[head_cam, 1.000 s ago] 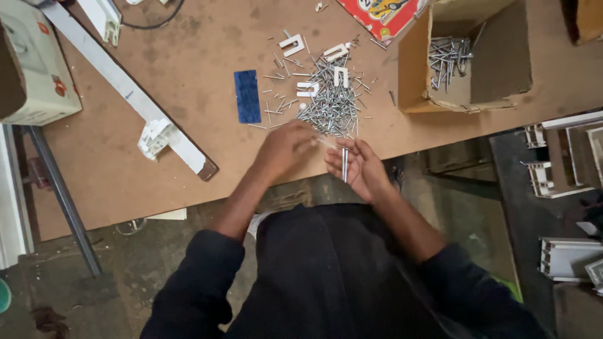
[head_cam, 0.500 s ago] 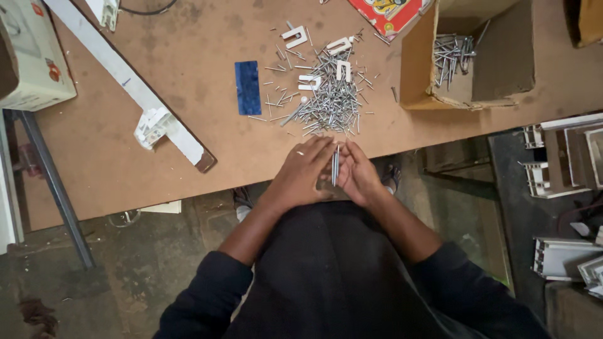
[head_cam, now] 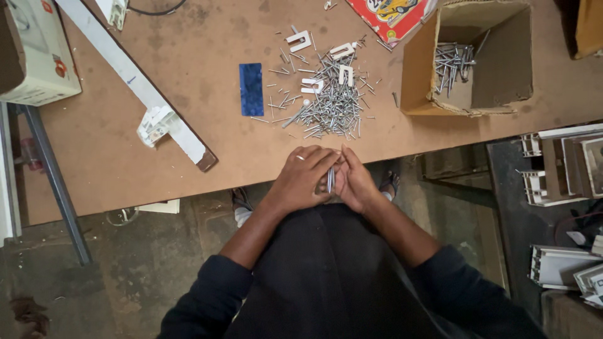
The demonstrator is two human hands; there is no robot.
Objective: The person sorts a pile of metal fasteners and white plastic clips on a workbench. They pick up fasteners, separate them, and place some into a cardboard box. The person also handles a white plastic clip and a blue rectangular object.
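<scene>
I note one brown table [head_cam: 188,56], cut off at the top and both sides. One white profile strip [head_cam: 135,81] runs off the top edge. One open cardboard box [head_cam: 468,59] holds loose nails, too tangled to count. One heap of nails [head_cam: 330,107] lies mid-table; I count four white brackets [head_cam: 300,41] in it and one blue card [head_cam: 251,88] beside it. At the near table edge, left hand [head_cam: 304,179] and right hand [head_cam: 355,182] press together, closed around one small nail bundle [head_cam: 330,179], mostly hidden by fingers.
</scene>
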